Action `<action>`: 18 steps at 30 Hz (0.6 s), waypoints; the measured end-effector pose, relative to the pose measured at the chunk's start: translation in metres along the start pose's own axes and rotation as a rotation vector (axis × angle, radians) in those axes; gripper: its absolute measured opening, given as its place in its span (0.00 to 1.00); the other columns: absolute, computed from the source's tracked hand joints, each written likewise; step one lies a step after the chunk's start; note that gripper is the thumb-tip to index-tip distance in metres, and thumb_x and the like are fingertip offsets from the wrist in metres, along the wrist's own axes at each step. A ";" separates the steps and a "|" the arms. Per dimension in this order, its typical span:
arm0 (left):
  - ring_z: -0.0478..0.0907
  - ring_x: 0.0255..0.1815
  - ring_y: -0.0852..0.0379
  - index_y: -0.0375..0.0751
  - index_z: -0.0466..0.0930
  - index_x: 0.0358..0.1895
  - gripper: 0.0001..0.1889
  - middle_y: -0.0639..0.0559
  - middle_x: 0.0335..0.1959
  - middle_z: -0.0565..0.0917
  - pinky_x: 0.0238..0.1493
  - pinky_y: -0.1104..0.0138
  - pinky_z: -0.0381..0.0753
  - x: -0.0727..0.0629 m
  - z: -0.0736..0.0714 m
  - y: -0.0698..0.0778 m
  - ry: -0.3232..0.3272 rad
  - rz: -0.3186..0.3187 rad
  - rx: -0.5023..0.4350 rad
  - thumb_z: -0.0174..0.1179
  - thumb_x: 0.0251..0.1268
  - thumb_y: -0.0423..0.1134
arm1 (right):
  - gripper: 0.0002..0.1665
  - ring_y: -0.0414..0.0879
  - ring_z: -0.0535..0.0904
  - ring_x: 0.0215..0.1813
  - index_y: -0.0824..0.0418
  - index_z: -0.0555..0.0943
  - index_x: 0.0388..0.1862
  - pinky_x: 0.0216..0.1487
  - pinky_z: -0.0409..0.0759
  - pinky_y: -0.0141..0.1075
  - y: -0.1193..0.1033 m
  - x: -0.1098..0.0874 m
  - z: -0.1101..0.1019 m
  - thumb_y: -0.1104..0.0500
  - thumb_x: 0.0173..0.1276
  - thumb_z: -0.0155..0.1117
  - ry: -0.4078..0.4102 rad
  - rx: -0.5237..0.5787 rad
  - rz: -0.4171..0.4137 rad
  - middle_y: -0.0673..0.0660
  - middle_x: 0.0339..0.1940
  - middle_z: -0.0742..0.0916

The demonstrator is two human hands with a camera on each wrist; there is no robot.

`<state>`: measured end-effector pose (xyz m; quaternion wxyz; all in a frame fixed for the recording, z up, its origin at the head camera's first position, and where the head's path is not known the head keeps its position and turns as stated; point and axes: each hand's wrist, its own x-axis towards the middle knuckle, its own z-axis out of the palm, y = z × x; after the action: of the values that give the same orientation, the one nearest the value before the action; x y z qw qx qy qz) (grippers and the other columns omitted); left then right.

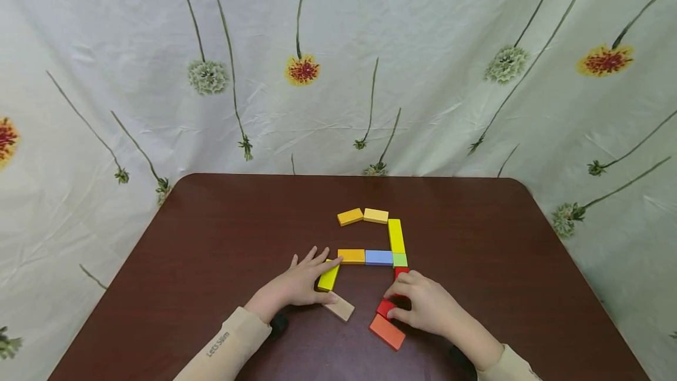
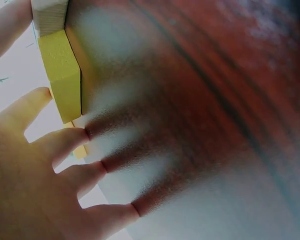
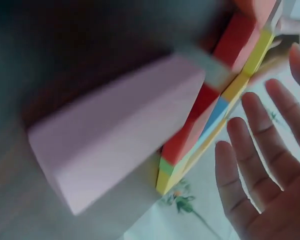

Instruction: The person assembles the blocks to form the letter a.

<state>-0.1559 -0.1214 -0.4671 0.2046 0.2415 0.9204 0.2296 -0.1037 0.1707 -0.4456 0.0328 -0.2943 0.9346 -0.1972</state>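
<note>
My left hand (image 1: pixel 298 284) lies over the left of a line of wooden blocks, fingers spread. Its index fingertip is at the corner where the yellow block (image 1: pixel 328 276) meets an orange-yellow block (image 1: pixel 351 256); the thumb rests at the beige block (image 1: pixel 339 306). My right hand (image 1: pixel 425 301) is over the lower right of the line, fingers slightly bent, holding nothing. Its thumb tip is at a red block (image 1: pixel 385 308), and its fingers partly cover another red block (image 1: pixel 401 272). The right wrist view shows a lilac block (image 3: pixel 120 130) up close, hidden in the head view.
A blue block (image 1: pixel 378 257), a green block (image 1: pixel 399 260) and a long yellow block (image 1: pixel 396 235) continue the line. Two paler yellow blocks (image 1: pixel 376 216) lie at its far end, and an orange block (image 1: pixel 387 332) at its near end. The brown table (image 1: pixel 238 222) meets a flowered cloth (image 1: pixel 338 104) behind.
</note>
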 end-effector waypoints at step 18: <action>0.40 0.81 0.34 0.57 0.59 0.77 0.43 0.41 0.80 0.52 0.71 0.30 0.39 0.003 0.002 -0.003 -0.001 0.001 0.004 0.69 0.58 0.55 | 0.23 0.36 0.69 0.29 0.51 0.78 0.26 0.32 0.72 0.29 -0.028 -0.027 0.027 0.44 0.42 0.83 0.123 -0.235 -0.157 0.42 0.24 0.78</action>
<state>-0.1584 -0.1218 -0.4708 0.2045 0.2424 0.9206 0.2280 -0.0616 0.1550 -0.4612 -0.0748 -0.3557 0.9255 -0.1062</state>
